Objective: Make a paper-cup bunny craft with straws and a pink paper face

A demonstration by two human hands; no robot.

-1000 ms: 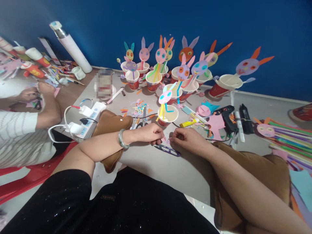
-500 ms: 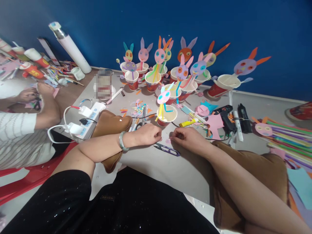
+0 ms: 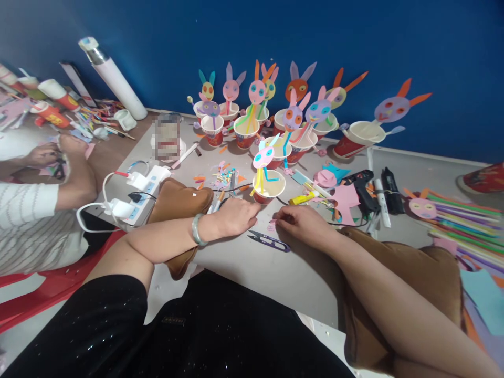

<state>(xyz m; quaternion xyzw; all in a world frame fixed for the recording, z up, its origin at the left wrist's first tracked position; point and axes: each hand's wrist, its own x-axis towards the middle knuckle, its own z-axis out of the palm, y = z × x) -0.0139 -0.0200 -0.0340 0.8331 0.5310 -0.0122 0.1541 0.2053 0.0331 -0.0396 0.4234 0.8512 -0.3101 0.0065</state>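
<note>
My left hand (image 3: pixel 238 216), a pale bangle at its wrist, rests on the table with fingers stretched toward the nearest paper cup (image 3: pixel 269 188); I see nothing in it. That cup carries a pink paper rabbit head (image 3: pixel 263 156) with yellow and blue strip limbs. Opposite, my right hand (image 3: pixel 295 221) has its fingertips pinched together at a small pink paper piece (image 3: pixel 271 227) with faint marks on it. Purple thread snips (image 3: pixel 271 241) lie on the table just below, between both hands and touched by neither.
Behind stand several cups with paper rabbits (image 3: pixel 246 128). A glue gun (image 3: pixel 364 194), a yellow tube (image 3: pixel 303 198), markers (image 3: pixel 381 202) and paper scraps lie right. Brown cushions (image 3: pixel 179 199) flank the work. A power strip (image 3: pixel 147 194) and another person's hands (image 3: pixel 59 152) are left.
My left hand's curled fingers have straightened out, reaching toward the cup. My right hand has barely shifted and stays at the small pink piece. The snips lie where they were.
</note>
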